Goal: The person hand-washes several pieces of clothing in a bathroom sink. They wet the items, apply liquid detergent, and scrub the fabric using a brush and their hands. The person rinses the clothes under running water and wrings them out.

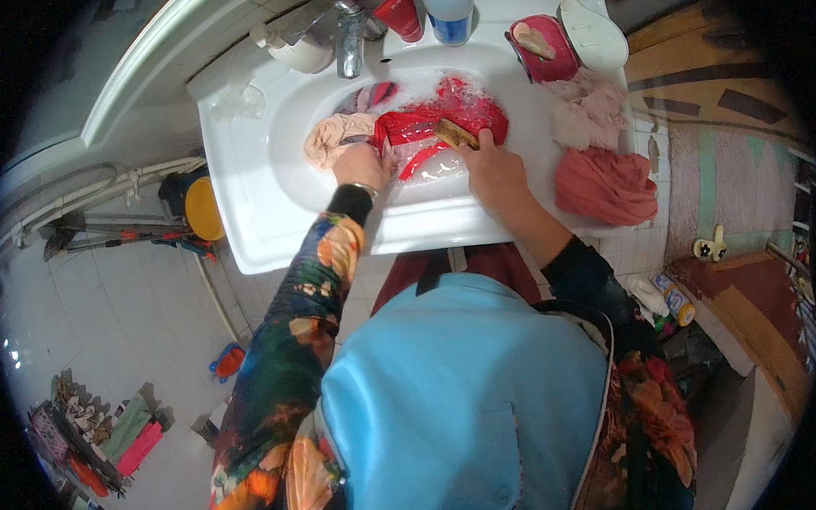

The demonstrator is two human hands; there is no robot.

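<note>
A wet red cloth garment [410, 127] lies in soapy water in the white washbasin [289, 144]. My left hand [363, 167] holds an edge of the garment at the basin's left side. In my right hand [492, 168] is a brush with a wooden back [455, 133], pressed on or just over the red cloth; its bristles are hidden. Beside my left hand, a beige cloth [340, 136] is bunched against the basin wall. Behind it a grey and red striped cloth [375, 96] lies partly in the suds.
A chrome faucet [350, 44], a red tube [399, 14] and a bottle with a red cap [449, 14] stand at the back. On the right are a red soap dish [559, 61], a pale pink cloth [588, 110] and a coral cloth [606, 186]. A clear plastic bag [239, 102] lies left.
</note>
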